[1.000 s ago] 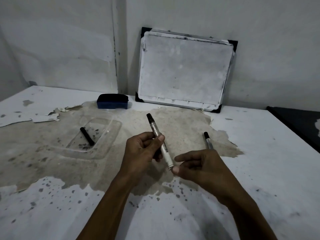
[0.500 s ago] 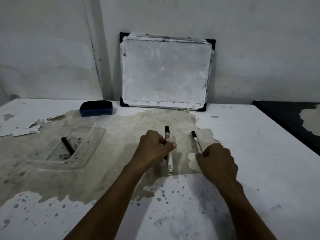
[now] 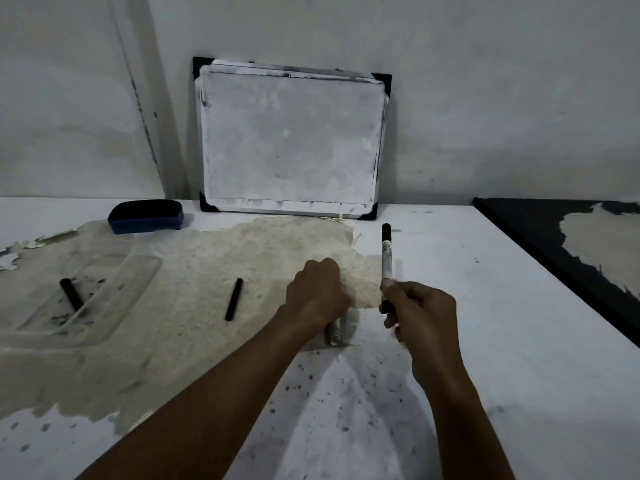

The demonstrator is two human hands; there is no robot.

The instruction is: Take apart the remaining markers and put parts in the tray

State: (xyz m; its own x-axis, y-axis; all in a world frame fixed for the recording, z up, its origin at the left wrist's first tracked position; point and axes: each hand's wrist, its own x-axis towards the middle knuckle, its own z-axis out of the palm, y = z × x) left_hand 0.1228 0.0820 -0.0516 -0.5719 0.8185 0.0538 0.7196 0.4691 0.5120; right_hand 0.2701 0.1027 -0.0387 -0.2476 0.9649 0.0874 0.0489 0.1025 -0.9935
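Head view looks down at a worn white table [image 3: 485,341]. Right hand [image 3: 420,315] has its fingers curled tight round a marker [image 3: 386,252]. That marker stands nearly upright above the table, with its black cap on top. Left hand [image 3: 317,294] lies knuckles up on the table, just beside the right hand. Its fingers curl over a second marker [image 3: 335,332]. Only the pale end of that one sticks out under the wrist, lying on the table.

A thin black pen [image 3: 234,299] lies by itself to the left of the left hand. Farther left sits a clear tray [image 3: 114,271] with a black cap [image 3: 71,294] in it. A blue eraser [image 3: 145,216] sits near the wall. A whiteboard [image 3: 291,140] leans on the wall behind the hands.
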